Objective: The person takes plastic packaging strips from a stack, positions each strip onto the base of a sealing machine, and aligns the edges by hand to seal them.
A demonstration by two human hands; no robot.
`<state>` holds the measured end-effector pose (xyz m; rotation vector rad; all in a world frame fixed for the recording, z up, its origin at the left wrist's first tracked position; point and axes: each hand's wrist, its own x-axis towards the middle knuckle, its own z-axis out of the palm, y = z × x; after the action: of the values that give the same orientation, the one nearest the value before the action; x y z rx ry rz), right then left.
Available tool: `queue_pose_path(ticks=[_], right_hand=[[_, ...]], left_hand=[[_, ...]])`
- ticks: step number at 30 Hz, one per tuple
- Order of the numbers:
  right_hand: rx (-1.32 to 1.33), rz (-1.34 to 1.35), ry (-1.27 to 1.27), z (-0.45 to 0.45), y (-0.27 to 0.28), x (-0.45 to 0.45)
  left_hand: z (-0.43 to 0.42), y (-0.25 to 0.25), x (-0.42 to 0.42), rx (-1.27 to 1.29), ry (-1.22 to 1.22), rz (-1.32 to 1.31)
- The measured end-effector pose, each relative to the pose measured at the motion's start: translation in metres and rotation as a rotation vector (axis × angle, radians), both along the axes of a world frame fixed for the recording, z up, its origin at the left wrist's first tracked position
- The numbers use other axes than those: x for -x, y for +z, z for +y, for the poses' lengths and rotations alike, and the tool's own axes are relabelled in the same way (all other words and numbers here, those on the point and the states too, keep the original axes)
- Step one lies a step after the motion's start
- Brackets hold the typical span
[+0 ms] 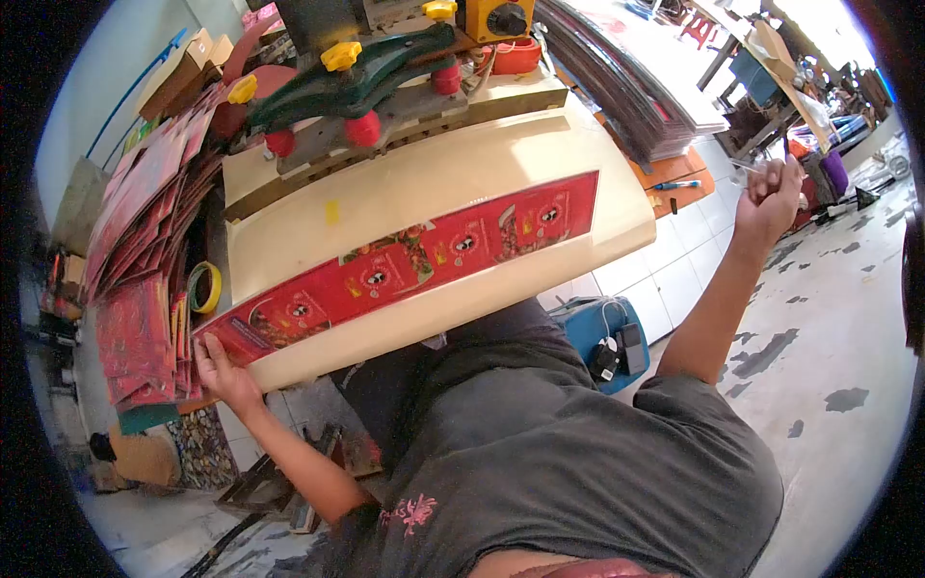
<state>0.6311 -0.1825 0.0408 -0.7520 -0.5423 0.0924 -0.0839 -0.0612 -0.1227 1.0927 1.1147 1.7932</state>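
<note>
A long red printed sheet [400, 260] with food pictures lies on the cream machine table [540, 164]. At the sheet's left end my left hand [228, 376] touches the corner, its fingers stretched out along the edge. My right hand [771, 197] is raised off to the right, away from the table, with the fingers closed. Something thin and pale seems to stick out from those fingers, too small to name. Above the table stands a press with a dark green clamp arm [356, 82], yellow knobs [341, 56] and red pads [363, 128].
Piles of red printed sheets [145, 328] crowd the left side beside a yellow tape roll [204, 287]. A tall stack of flat sheets [636, 87] stands at the back right, near a blue pen [677, 185]. A blue container [578, 332] with chargers is below the table.
</note>
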Motion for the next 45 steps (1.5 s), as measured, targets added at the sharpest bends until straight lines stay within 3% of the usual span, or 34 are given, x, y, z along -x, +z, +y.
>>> queue_pose_path(ticks=[1,3,5,6,9,10,12,15,16,18,19,21,23,25,27,29,30,32,36,38,42,45], right_hand=[[-0.001,0.011,0.001,-0.001,0.001,0.016],[0.143,-0.112,0.295,0.000,-0.001,0.042],[0.206,-0.197,0.288,0.005,-0.014,0.067],[0.207,-0.200,0.405,0.008,-0.017,0.085],[0.278,-0.368,0.886,0.009,-0.027,0.140],[0.470,-0.536,0.908,0.006,-0.027,0.162],[0.611,-0.420,1.369,0.005,-0.020,0.212],[0.429,-0.604,1.837,0.016,-0.059,0.278],[0.432,-0.601,1.834,0.018,-0.065,0.292],[0.127,-1.116,1.655,0.019,-0.074,0.310],[0.132,-1.112,1.655,0.020,-0.078,0.307],[0.257,-1.321,1.380,0.025,-0.082,0.293],[0.340,-1.290,1.361,0.032,-0.067,0.277],[0.746,-1.112,1.539,0.033,-0.054,0.262],[0.651,-1.117,1.463,0.030,-0.067,0.255],[0.843,-0.751,1.748,0.027,-0.085,0.254],[0.840,-0.752,1.748,0.024,-0.096,0.255],[0.813,-0.440,1.938,0.022,-0.116,0.260],[0.815,-0.244,1.991,0.025,-0.130,0.264],[0.785,-0.002,2.059,0.024,-0.134,0.262],[0.750,0.074,2.033,0.021,-0.129,0.262],[0.642,-0.138,1.819,0.016,-0.129,0.266]], left_hand=[[0.004,-0.001,0.004,0.013,-0.003,-0.009],[0.006,0.007,-0.006,-0.017,0.034,0.034],[0.010,0.007,-0.006,0.011,0.033,0.063],[0.009,0.009,-0.010,0.032,0.044,0.055],[0.010,0.011,-0.011,0.043,0.044,0.139],[0.010,0.011,-0.011,0.044,0.040,0.140],[0.012,0.010,-0.012,0.042,0.113,0.223],[0.008,0.015,-0.016,0.060,0.059,0.159],[0.009,0.013,-0.013,0.062,0.055,0.159],[0.012,0.005,-0.003,0.041,0.064,0.173],[0.012,0.004,-0.003,0.046,0.061,0.172],[0.012,0.004,-0.003,0.025,0.092,0.194],[0.010,0.008,-0.008,0.031,0.095,0.183],[0.008,0.010,-0.011,0.034,0.105,0.170],[0.006,0.010,-0.011,0.022,0.090,0.171],[0.008,0.005,-0.006,0.009,0.079,0.157],[0.008,0.003,-0.002,-0.004,0.067,0.148],[0.006,0.008,-0.002,-0.008,0.045,0.056],[-0.010,0.028,-0.002,0.033,-0.043,-0.116],[-0.026,0.028,0.022,0.075,-0.043,-0.073],[-0.049,0.039,0.026,0.058,-0.086,-0.041],[-0.068,0.048,0.006,0.034,-0.077,-0.064]])
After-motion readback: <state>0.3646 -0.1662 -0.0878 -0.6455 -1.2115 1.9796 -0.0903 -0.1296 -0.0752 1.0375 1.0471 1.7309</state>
